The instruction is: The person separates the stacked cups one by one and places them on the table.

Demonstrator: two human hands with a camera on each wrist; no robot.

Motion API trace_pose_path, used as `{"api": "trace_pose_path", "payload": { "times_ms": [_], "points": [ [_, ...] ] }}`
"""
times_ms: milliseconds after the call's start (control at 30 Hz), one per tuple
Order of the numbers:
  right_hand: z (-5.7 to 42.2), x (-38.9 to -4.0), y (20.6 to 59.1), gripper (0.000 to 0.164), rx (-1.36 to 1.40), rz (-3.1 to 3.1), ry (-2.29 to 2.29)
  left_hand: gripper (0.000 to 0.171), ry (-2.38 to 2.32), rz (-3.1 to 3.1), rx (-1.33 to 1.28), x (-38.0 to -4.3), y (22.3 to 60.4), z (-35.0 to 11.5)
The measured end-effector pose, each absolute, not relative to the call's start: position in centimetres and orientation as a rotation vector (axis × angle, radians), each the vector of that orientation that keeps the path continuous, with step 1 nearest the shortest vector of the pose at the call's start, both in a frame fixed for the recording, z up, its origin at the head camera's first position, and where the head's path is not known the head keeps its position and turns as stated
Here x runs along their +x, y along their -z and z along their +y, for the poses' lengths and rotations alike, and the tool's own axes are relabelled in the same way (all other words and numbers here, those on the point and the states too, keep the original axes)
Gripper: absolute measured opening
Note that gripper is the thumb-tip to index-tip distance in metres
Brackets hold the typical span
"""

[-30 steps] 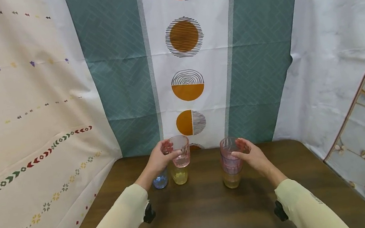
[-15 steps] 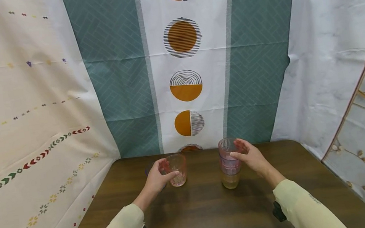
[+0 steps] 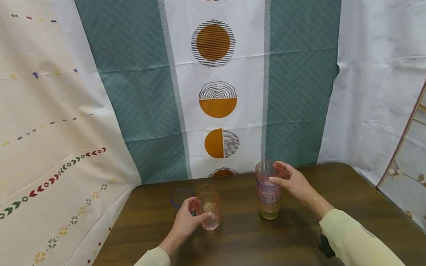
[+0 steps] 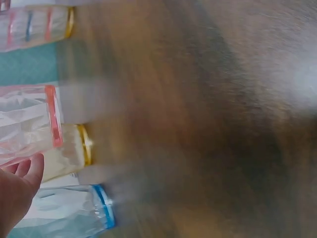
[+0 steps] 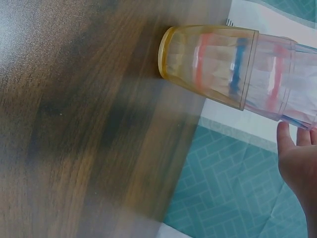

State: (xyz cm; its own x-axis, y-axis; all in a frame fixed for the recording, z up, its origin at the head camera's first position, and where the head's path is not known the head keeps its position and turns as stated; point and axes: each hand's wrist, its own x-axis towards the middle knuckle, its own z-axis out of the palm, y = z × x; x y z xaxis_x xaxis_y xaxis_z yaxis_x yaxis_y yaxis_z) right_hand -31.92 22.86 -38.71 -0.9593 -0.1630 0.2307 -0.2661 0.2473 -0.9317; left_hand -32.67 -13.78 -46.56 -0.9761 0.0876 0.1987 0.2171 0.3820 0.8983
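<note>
Left fingers [image 4: 35, 170] grip a pink cup [image 4: 25, 116], right fingers [image 5: 284, 135] hold a cup stack [image 5: 240, 72], probably light, stiff, kinda slippery, so I'd pinch gently, walls right between the fingers.

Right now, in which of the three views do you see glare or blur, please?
Left wrist view: pale glare on the table at the right edge, the wood looks smeared, and the pink cup is soft; right wrist view: whitish glare at upper left, but the yellow cup has clearer edges; head view: mostly sharp, the cloth prints crisp.
</note>
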Motion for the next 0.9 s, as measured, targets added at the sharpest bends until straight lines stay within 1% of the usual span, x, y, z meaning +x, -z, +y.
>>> {"api": "trace_pose_path", "payload": {
  "times_ms": [200,767,900],
  "points": [
    [23.9,-34.1,41.2,0.078,0.403,-2.404,-1.778,0.085,1.662,-2.525,-0.258,-32.7,47.9,-13.8],
    [23.7,-34.1,41.1,0.078,0.387,-2.415,-1.801,0.082,1.589,-2.587,-0.254,-32.5,49.2,-13.9],
    [23.5,-33.5,40.3,0.078,0.387,-2.429,-1.799,0.083,1.592,-2.612,-0.265,-32.6,49.7,-14.0]
  ]
}}
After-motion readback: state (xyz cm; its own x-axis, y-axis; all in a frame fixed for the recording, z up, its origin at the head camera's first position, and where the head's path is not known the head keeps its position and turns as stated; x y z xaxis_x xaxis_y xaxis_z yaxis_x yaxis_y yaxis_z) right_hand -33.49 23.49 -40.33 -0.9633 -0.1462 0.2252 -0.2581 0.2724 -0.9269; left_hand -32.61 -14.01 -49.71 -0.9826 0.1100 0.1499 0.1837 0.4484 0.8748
